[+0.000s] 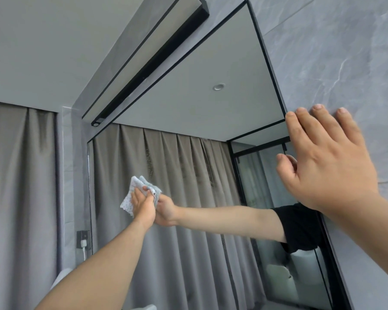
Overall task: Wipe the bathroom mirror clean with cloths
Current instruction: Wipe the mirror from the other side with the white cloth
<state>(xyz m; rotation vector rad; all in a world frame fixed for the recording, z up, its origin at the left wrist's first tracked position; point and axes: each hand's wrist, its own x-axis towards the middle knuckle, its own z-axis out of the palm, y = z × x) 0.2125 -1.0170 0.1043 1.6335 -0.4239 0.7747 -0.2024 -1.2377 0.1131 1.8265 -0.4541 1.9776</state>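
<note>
Against the mirror [188,108], cloth [127,202], long axis near-upright.

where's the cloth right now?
Head view, left of centre: the cloth is gripped in the left hand and pressed against the mirror near its left edge, above the wall socket.

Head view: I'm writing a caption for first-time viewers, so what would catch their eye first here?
The right hand, large at the right, lies flat on the grey wall beside the mirror. Left of centre, the left hand grips a pale cloth against the glass, meeting its own reflection.
</note>
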